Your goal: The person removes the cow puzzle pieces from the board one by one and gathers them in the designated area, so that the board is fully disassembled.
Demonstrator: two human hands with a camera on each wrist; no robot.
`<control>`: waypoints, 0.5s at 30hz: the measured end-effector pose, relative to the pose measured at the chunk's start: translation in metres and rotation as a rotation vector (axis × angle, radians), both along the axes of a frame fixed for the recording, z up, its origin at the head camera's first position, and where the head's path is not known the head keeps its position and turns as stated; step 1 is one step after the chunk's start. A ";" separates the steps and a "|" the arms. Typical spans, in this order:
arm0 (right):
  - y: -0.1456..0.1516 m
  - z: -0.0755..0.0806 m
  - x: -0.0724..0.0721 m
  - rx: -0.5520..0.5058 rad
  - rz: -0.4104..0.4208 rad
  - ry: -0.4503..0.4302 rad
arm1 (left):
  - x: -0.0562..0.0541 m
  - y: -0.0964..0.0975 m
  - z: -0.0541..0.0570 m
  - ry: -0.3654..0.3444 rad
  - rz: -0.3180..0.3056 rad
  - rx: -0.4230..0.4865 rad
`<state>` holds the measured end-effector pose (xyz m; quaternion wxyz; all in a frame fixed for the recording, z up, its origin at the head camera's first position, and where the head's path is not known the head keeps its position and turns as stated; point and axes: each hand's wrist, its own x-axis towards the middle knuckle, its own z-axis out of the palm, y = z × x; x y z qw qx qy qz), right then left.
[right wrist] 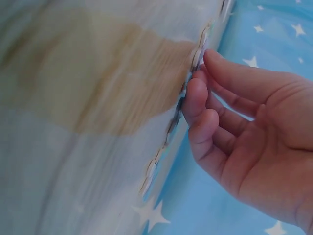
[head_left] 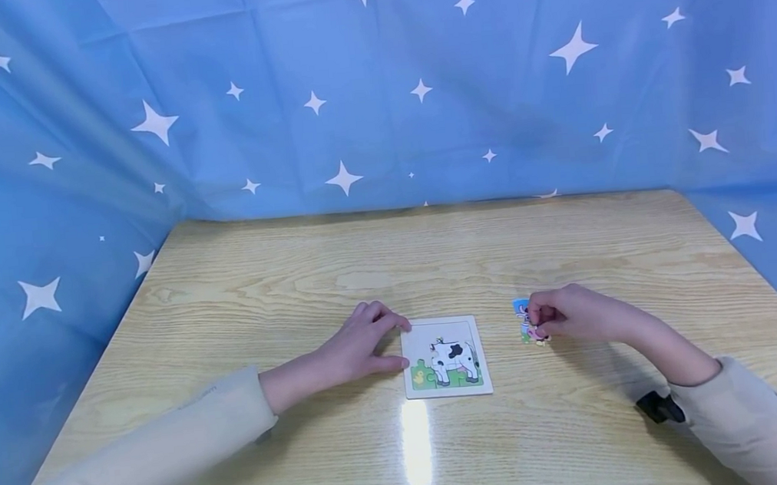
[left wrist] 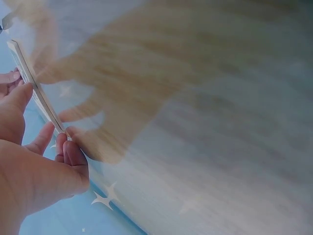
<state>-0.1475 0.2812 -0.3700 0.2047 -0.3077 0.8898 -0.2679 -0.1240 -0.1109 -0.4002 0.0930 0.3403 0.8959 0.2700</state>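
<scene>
Touching the left edge of the puzzle board: left hand, thumb and fingers spread. One fingertip sits at the board's far left corner, thumb partway down that same edge. Left wrist view gets the board nearly edge-on, fingertips against it.

Board lies flat on the wood-grain surface, about midway between its left and right edges, well apart from the far edge. Picture on it: white cow with black patches, on green ground; yellow duck at the near left corner. Piece seams show in the near part; far part is pale.

Right hand: fingers curled, thumb and index close together at the puzzle pieces. Can't tell if it's pinching one or just resting on them. Pieces are off the board, between it and the surface's right edge. Colours visible: blue, green, pink; hand hides the count. Right wrist view shows them edge-on, in a line along the fingertips.

Both arms in pale sleeves; black object at the right cuff. Blue curtain with white stars beyond the far edge and along both sides.
</scene>
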 end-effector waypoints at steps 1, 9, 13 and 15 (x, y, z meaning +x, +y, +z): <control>-0.001 0.000 0.000 -0.007 0.003 -0.001 | 0.000 0.000 0.000 -0.002 0.001 0.001; -0.010 0.001 0.001 -0.053 0.038 -0.004 | 0.000 0.000 -0.001 -0.019 0.006 0.004; -0.017 0.002 0.001 -0.058 0.058 0.007 | -0.001 0.000 -0.001 -0.023 0.004 0.006; -0.021 0.002 0.001 -0.062 0.063 0.012 | -0.001 0.000 -0.001 -0.020 0.006 0.007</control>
